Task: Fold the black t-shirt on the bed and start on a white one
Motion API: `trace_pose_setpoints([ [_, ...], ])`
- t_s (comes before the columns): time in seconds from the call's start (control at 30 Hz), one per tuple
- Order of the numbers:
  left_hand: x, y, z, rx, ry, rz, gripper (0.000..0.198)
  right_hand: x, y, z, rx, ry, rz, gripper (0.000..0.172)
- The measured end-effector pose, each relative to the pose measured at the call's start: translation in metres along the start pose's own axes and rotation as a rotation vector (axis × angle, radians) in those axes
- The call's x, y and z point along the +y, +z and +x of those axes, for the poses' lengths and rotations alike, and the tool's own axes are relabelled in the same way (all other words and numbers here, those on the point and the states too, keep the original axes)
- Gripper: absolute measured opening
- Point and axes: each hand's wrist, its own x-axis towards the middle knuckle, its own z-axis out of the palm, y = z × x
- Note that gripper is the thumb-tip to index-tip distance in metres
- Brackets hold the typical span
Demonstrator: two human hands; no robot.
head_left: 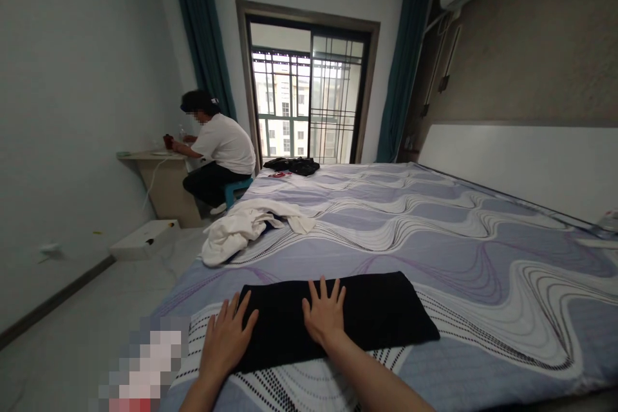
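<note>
A folded black cloth [376,312] lies flat on the near part of the bed [434,238], which has a purple and white wavy cover. My left hand [226,338] rests open on the cloth's left end, fingers spread. My right hand [324,315] lies open and flat on the middle of the cloth, fingers apart. Neither hand holds anything.
A crumpled white garment [246,228] lies on the bed's left side. Dark clothes [294,165] sit at the far end. Another person [219,148] sits on a blue stool at a wall desk [154,158]. A white box [145,239] is on the floor.
</note>
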Motion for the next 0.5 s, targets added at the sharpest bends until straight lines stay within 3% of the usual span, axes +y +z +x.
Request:
trace_pose_setpoints([
  [0.23,-0.009,-0.005,-0.008,-0.022,-0.015,-0.017,0.061,-0.061,-0.007,-0.004,-0.098,-0.211,0.124,0.064],
  [0.37,-0.014,-0.001,-0.002,-0.032,0.04,0.046,0.054,-0.093,-0.003,-0.033,-0.098,-0.406,0.203,0.069],
  [0.5,-0.025,0.003,0.011,-0.029,0.071,-0.027,0.055,-0.099,-0.005,-0.068,-0.105,-0.654,0.218,0.086],
])
